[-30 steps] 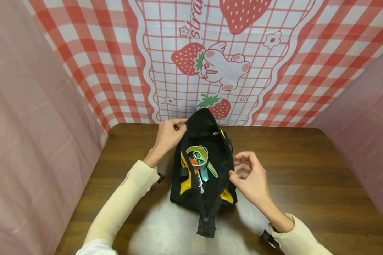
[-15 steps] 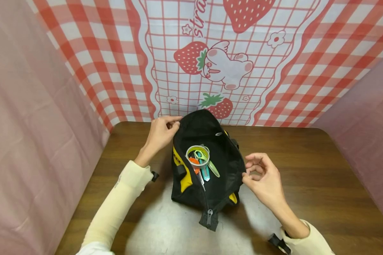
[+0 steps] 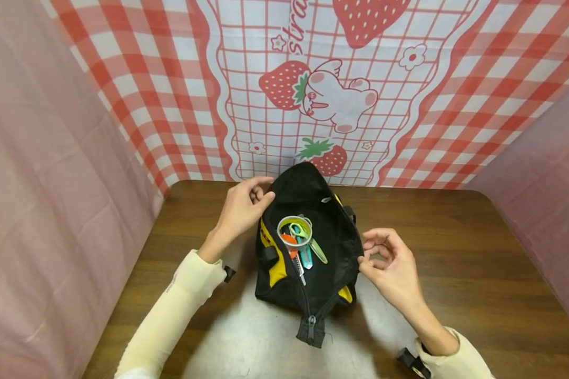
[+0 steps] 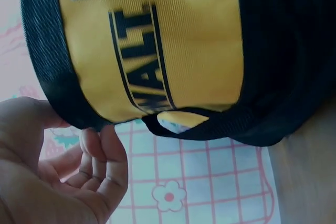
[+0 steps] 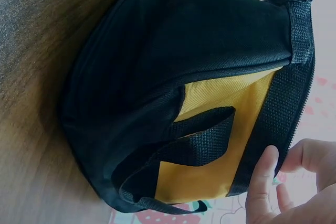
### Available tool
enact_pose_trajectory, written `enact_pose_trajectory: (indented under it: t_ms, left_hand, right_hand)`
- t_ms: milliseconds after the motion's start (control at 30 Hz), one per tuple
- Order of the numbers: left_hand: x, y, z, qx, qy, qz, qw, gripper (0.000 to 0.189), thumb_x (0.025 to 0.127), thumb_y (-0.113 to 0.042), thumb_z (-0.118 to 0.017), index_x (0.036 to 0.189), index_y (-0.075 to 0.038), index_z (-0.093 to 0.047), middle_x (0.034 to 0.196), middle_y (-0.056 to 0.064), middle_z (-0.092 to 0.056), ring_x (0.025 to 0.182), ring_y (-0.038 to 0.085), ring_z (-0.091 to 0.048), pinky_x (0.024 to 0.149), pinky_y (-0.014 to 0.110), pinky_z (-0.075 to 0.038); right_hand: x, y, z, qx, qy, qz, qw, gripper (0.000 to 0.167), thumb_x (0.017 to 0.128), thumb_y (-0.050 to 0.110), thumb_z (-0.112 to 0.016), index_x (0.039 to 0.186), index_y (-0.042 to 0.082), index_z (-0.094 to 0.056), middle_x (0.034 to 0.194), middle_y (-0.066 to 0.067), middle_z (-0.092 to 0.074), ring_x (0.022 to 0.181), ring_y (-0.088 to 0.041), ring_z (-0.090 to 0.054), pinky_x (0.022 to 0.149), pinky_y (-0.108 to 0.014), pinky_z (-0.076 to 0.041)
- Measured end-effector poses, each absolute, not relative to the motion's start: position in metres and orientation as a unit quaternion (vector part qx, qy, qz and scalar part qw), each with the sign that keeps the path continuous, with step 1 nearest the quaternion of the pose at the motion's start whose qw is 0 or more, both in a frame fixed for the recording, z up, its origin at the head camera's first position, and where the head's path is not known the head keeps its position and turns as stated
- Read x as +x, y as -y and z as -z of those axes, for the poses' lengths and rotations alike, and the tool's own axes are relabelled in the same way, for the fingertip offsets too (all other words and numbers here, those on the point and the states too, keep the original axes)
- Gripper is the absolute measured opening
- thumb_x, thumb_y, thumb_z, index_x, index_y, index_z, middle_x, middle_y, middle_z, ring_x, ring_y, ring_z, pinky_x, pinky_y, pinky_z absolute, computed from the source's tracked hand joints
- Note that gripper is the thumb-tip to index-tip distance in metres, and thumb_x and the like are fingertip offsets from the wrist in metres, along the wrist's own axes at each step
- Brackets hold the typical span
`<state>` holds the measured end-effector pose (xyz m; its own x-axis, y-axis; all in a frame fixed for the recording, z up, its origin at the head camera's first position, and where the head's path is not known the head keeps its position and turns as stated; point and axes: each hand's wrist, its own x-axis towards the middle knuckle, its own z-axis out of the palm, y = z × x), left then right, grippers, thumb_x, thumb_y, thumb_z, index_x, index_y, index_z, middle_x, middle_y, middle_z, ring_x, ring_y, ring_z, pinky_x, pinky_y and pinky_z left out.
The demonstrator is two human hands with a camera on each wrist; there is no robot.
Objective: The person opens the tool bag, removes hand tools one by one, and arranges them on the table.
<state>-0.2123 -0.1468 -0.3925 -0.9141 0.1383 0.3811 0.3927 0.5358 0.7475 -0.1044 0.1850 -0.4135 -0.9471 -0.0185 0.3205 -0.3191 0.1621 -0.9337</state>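
- Spreading bag (image 3: 335,245), apparently; sits mid tabletop (image 3: 436,226), tools (image 3: 319,251) inside.
- Left grip (image 3: 241,209) pinches far-left rim (image 4: 44,51); right grip (image 3: 392,263) pinches right rim (image 5: 262,135).
- Next move likely calls for freeing one grip, other steadying.

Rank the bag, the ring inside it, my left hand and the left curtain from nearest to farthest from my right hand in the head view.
1. Bag: right hand pinches its rim.
2. Ring: inside the bag.
3. Left hand: at the bag's opposite rim.
4. Curtain: far left.
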Motion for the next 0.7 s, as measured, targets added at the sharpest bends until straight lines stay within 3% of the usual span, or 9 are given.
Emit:
enact_pose_trajectory:
  t_ms: [267, 367, 467, 600, 700]
  left_hand:
    - [-0.164, 0.142, 0.396, -0.11, 0.865, 0.483, 0.081, 0.069, 0.096, -0.03, -0.086, 0.155, -0.009, -0.059, 0.079, 0.003, -0.055, 0.069, 0.016, -0.052, 0.068, 0.03, -0.046]
    - [-0.149, 0.142, 0.396, -0.103, 0.847, 0.52, 0.042, 0.078, 0.095, -0.022, -0.085, 0.163, -0.01, -0.049, 0.075, 0.001, -0.056, 0.063, 0.015, -0.057, 0.064, 0.028, -0.057]
    - [-0.14, 0.142, 0.394, -0.097, 0.821, 0.562, 0.012, 0.083, 0.095, -0.008, -0.079, 0.168, -0.014, -0.043, 0.072, 0.002, -0.06, 0.056, 0.017, -0.064, 0.056, 0.038, -0.068]
    - [-0.136, 0.146, 0.39, -0.091, 0.8, 0.592, 0.0, 0.084, 0.093, 0.002, -0.072, 0.169, -0.017, -0.044, 0.071, 0.004, -0.062, 0.053, 0.021, -0.069, 0.056, 0.051, -0.07]
    - [-0.135, 0.15, 0.391, -0.091, 0.792, 0.604, 0.009, 0.082, 0.09, 0.005, -0.071, 0.167, -0.016, -0.047, 0.07, 0.004, -0.061, 0.054, 0.022, -0.07, 0.058, 0.053, -0.07]
  right_hand:
    - [-0.104, -0.183, 0.416, 0.105, 0.752, -0.638, 0.128, 0.049, 0.075, -0.03, -0.068, 0.121, -0.013, -0.064, 0.098, -0.007, -0.065, 0.081, -0.005, -0.068, 0.066, -0.014, -0.064]
    - [-0.105, -0.182, 0.416, 0.104, 0.753, -0.637, 0.131, 0.049, 0.076, -0.03, -0.069, 0.121, -0.013, -0.064, 0.099, -0.008, -0.065, 0.081, -0.006, -0.068, 0.065, -0.013, -0.063]
    - [-0.106, -0.181, 0.416, 0.105, 0.749, -0.64, 0.136, 0.049, 0.075, -0.03, -0.067, 0.121, -0.014, -0.063, 0.098, -0.008, -0.065, 0.081, -0.006, -0.067, 0.065, -0.012, -0.063]
    - [-0.107, -0.182, 0.415, 0.102, 0.743, -0.647, 0.139, 0.047, 0.075, -0.03, -0.064, 0.12, -0.016, -0.062, 0.097, -0.009, -0.064, 0.08, -0.007, -0.066, 0.067, -0.014, -0.064]
    - [-0.108, -0.183, 0.414, 0.099, 0.739, -0.651, 0.139, 0.046, 0.076, -0.029, -0.063, 0.121, -0.017, -0.062, 0.097, -0.01, -0.063, 0.079, -0.008, -0.066, 0.07, -0.016, -0.067]
